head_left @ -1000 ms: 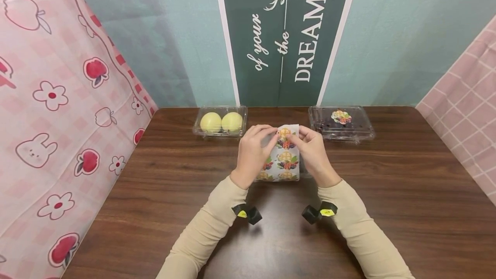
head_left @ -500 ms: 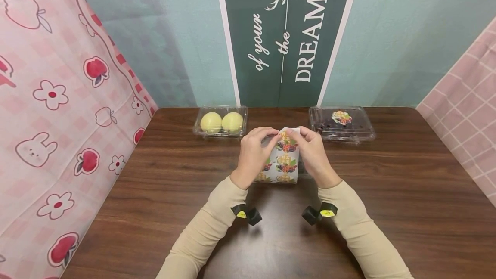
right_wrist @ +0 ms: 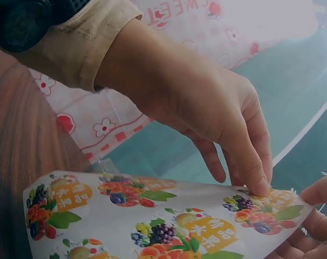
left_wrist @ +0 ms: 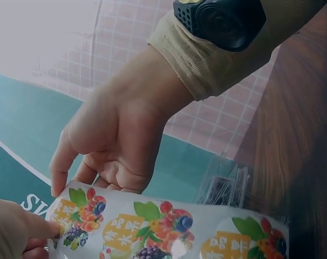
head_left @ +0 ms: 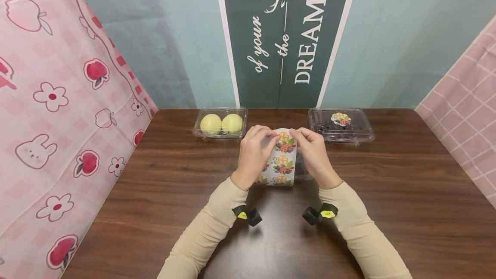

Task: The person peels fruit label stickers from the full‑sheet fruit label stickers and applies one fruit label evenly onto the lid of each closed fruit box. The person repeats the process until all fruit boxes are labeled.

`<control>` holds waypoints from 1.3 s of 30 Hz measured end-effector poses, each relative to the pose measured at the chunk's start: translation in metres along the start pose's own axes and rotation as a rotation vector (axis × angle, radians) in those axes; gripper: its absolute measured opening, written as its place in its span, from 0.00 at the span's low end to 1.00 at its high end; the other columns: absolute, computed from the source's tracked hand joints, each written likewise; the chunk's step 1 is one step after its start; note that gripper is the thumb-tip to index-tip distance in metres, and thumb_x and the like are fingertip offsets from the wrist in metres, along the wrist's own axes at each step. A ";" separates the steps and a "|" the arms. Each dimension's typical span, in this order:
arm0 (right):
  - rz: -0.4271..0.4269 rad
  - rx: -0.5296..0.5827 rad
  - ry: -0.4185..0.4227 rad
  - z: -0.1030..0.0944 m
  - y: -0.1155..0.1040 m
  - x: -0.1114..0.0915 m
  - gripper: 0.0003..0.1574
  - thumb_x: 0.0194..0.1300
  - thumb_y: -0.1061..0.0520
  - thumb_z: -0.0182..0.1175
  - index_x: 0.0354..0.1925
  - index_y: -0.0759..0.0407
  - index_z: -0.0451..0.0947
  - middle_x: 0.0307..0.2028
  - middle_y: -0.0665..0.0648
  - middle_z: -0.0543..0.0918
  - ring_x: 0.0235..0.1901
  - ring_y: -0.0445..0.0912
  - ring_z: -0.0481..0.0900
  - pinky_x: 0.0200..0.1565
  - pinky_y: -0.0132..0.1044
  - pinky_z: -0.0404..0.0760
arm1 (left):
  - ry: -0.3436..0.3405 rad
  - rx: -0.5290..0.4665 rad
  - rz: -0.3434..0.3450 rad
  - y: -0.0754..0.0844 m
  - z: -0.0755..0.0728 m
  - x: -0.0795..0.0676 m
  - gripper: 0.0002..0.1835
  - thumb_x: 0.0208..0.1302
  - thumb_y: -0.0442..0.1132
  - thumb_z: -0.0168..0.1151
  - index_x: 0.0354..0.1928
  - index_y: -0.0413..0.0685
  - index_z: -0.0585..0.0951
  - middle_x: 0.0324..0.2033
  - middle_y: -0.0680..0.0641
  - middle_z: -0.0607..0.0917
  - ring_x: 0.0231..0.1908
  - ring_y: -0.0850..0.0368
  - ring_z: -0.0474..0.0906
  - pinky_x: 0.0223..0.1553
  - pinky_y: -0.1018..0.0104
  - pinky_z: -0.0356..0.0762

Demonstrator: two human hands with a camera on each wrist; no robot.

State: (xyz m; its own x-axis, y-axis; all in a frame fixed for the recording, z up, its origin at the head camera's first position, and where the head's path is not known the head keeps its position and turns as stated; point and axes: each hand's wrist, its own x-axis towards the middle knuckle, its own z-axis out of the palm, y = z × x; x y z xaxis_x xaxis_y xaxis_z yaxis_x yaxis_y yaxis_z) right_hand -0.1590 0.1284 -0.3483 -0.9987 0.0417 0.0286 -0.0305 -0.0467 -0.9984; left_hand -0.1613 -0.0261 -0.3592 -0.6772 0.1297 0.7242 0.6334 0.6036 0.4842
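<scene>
Both hands hold a white sheet of fruit-print stickers (head_left: pixel 284 158) above the table, near the middle of the head view. My left hand (head_left: pixel 253 152) pinches the top edge from the left; its thumb lies on the printed side in the right wrist view (right_wrist: pixel 260 186). My right hand (head_left: pixel 315 154) pinches the top right corner between thumb and index finger. In the left wrist view, the sheet (left_wrist: pixel 152 226) curves away below my right hand (left_wrist: pixel 120 129). Behind it, mostly hidden, sits a clear plastic box (head_left: pixel 304 171); its contents cannot be made out.
At the back left stands a clear box (head_left: pixel 221 122) with two round yellow-green fruits. A closed clear box (head_left: pixel 358 124) of dark fruit, with a fruit sticker (head_left: pixel 341 119) on its lid, stands back right. Everything rests on a brown wooden table (head_left: pixel 387 193).
The sheet has shifted slightly left and downward. My right thumb has slid off the top sticker to the sheet's edge. My left hand has barely moved.
</scene>
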 end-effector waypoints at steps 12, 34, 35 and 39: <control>-0.020 -0.054 0.044 -0.004 0.001 0.001 0.20 0.68 0.61 0.56 0.21 0.42 0.79 0.24 0.35 0.82 0.27 0.31 0.79 0.34 0.26 0.80 | -0.043 0.054 0.028 0.001 0.003 -0.004 0.01 0.60 0.33 0.64 0.33 0.43 0.81 0.30 0.48 0.84 0.36 0.57 0.81 0.40 0.70 0.81; -0.052 -0.194 0.005 -0.021 0.000 0.009 0.11 0.67 0.60 0.58 0.29 0.52 0.83 0.21 0.32 0.81 0.24 0.31 0.78 0.31 0.28 0.81 | -0.088 -0.053 0.041 0.003 -0.001 -0.002 0.03 0.63 0.35 0.64 0.36 0.42 0.82 0.33 0.46 0.84 0.37 0.57 0.81 0.42 0.69 0.81; -0.062 -0.210 0.002 -0.022 0.001 0.009 0.09 0.67 0.61 0.58 0.32 0.57 0.83 0.21 0.31 0.81 0.24 0.30 0.78 0.31 0.28 0.81 | -0.089 -0.061 0.036 0.003 -0.001 -0.002 0.03 0.63 0.35 0.64 0.36 0.42 0.82 0.33 0.46 0.84 0.37 0.57 0.81 0.42 0.69 0.81; -0.089 -0.253 -0.002 -0.025 0.002 0.012 0.15 0.66 0.62 0.58 0.41 0.77 0.79 0.20 0.30 0.80 0.23 0.30 0.77 0.30 0.28 0.81 | -0.091 -0.093 0.025 0.004 -0.002 -0.001 0.03 0.62 0.35 0.64 0.36 0.42 0.82 0.33 0.46 0.84 0.36 0.57 0.82 0.41 0.69 0.81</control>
State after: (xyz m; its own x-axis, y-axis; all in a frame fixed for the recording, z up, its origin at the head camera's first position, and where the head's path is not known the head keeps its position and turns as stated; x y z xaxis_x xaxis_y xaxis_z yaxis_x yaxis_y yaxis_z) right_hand -0.1699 0.1533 -0.3510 -0.9926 0.0325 0.1167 -0.1074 0.2085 -0.9721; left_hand -0.1575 -0.0254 -0.3570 -0.6895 0.2173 0.6910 0.6794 0.5247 0.5129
